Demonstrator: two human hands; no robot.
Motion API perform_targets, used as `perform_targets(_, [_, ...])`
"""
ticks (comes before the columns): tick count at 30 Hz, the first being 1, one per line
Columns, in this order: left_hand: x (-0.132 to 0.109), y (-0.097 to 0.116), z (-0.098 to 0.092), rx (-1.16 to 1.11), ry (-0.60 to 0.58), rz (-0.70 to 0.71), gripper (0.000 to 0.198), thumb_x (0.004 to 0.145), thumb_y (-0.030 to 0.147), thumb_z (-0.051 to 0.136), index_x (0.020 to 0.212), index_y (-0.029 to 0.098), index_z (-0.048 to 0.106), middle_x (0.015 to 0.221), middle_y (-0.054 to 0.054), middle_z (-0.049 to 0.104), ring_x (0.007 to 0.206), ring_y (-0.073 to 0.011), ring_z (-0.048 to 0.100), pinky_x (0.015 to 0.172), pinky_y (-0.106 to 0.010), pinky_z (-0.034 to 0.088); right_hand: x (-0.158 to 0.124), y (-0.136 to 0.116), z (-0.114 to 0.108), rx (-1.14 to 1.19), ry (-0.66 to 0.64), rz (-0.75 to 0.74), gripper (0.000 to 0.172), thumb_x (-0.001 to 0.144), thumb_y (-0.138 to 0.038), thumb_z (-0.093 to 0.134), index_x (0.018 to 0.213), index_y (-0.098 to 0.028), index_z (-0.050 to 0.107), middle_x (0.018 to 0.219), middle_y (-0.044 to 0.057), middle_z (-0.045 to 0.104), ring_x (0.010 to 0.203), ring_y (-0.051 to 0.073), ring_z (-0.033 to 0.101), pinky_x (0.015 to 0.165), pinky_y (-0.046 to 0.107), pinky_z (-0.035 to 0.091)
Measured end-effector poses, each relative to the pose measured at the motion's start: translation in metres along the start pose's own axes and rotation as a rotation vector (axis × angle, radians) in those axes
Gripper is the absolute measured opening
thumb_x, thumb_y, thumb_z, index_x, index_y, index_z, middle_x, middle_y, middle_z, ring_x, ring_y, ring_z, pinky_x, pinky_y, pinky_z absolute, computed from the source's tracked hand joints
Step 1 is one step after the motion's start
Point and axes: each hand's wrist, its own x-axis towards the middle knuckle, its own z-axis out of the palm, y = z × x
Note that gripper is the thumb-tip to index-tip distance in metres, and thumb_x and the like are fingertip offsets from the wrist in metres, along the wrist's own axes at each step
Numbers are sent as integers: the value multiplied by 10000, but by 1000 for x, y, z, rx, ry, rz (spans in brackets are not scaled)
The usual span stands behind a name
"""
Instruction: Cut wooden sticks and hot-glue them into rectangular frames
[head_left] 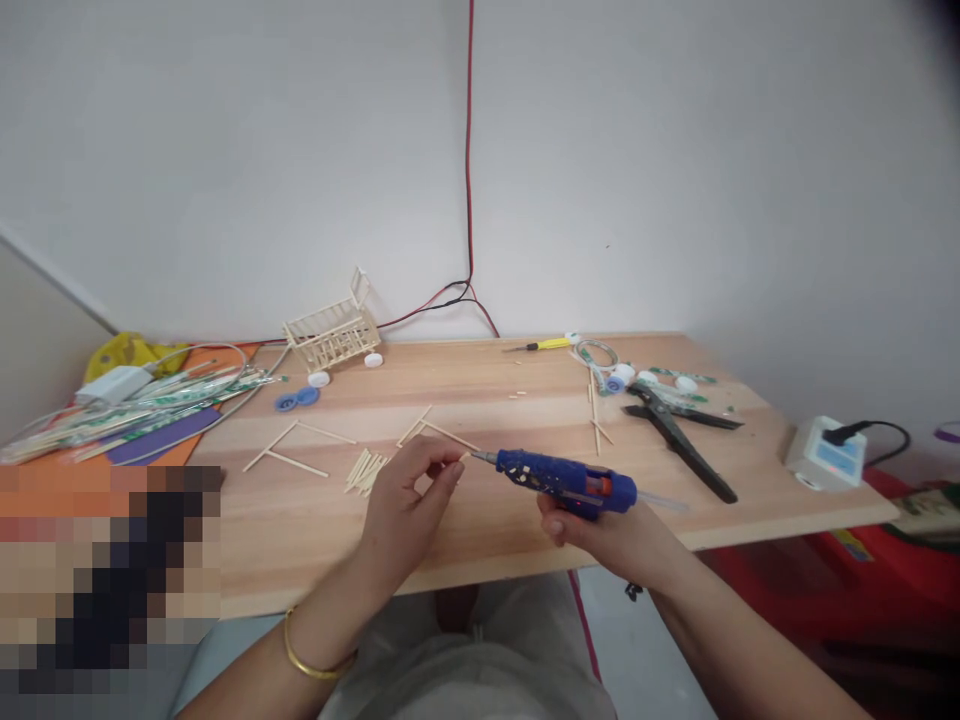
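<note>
A blue hot glue gun (562, 480) is gripped by its handle in my right hand (600, 540), its nozzle aimed left. From its back end a clear glue stick (664, 500) sticks out. My left hand (409, 500) is closed in a pinch right at the nozzle tip; the small pale bit between its fingertips is too small to name. Just behind that hand lies a joined frame of thin wooden sticks (442, 433). Short cut sticks (364, 470) are heaped to its left, and a similar stick frame (292, 462) rests farther left.
A wooden-stick cart (334, 335) with white cap wheels stands at the back left, near blue caps (296, 398). Packaged sticks (150, 405) cover the left side. Black-handled cutters (682, 440), a yellow craft knife (551, 344) and a power socket box (829, 455) are to the right.
</note>
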Motion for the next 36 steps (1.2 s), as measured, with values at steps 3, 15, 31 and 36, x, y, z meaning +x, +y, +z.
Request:
perform_targets(3, [0,3,-1,15,17,27,104,829,175,512,849,196,612,814,-16,619,766,-123,552,694,-244,423,-1,3,3,24,-2,39,150,696,-300,630,700,-180,540,628,-13,554,570,122,527,534,234,437])
perform_targets(15, [-2,5,-3,51,40,80,103,817,145,524,840,196,610,807,-9,621,755,-112,554,675,-225,422,-1,-7,4,-3,4,105,149,676,-288,605,629,-180,514,560,-19,541,542,122,516,527,237,420])
perform_targets(31, [-2,1,-1,49,42,96,103,822,153,524,855,205,606,818,-8,617,761,-113,559,683,-234,442,1,-7,5,-14,16,143,151,653,-284,596,589,-187,499,537,-27,532,533,120,508,528,234,416])
perform_targets(36, [0,4,-1,64,53,97,103,818,158,525,845,204,613,806,-12,622,756,-119,561,674,-234,441,2,-2,6,-30,39,127,151,659,-287,611,623,-182,510,554,-33,534,537,117,502,519,229,398])
